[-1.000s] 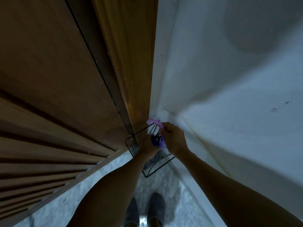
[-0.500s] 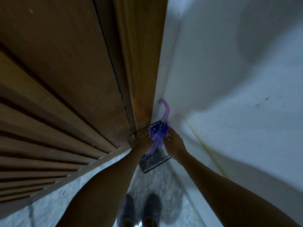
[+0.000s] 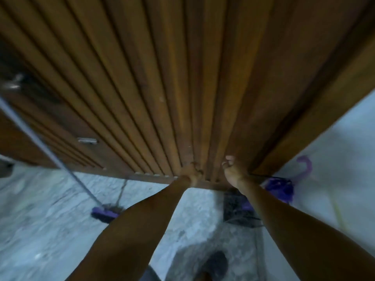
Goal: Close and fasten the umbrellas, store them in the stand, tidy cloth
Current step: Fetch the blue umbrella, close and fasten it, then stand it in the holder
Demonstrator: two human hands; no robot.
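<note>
The closed purple umbrella (image 3: pixel 281 188) stands in the black wire stand (image 3: pixel 236 208) in the corner at the right, its curved handle (image 3: pixel 306 166) leaning on the white wall. My left hand (image 3: pixel 190 173) and my right hand (image 3: pixel 233 171) hover in front of the wooden slatted door, to the left of the stand. Both hold nothing, with loosely curled fingers. My right forearm crosses in front of part of the stand. The picture is blurred by motion.
A broom (image 3: pixel 105 213) with a purple head and a long grey handle rests on the stone floor at the left. The wooden door (image 3: pixel 162 88) fills the upper view, the white wall (image 3: pixel 345 159) the right. My shoes (image 3: pixel 215 264) show at the bottom.
Both hands have let go of the umbrella and moved left, away from the stand. The umbrella stays in the stand. My view has swung left toward the door.
</note>
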